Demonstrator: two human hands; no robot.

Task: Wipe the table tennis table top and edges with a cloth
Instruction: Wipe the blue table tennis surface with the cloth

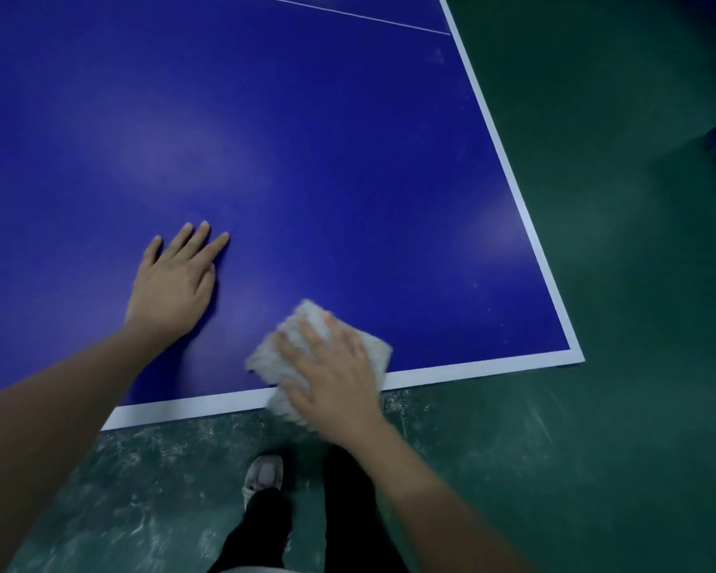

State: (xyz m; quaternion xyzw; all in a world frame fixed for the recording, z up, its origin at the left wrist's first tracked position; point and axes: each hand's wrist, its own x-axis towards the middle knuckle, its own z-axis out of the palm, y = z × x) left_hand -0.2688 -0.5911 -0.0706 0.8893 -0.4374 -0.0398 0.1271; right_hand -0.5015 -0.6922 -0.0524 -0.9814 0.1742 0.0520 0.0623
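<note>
The right hand (340, 378) has its fingers (296, 353) spread and nearly straight, pressing flat on a pale, fluffy, roughly rectangular cloth (306, 322) that overlaps the white border stripe (182, 405) at the near edge of the smooth, glossy blue tabletop (327, 159). Just beyond that stripe, left of the cloth, the left hand (174, 283) rests palm-down, fingers straight. Nearer than the stripe lie a scuffed green floor (162, 490) and a grey shoe (264, 477).
</note>
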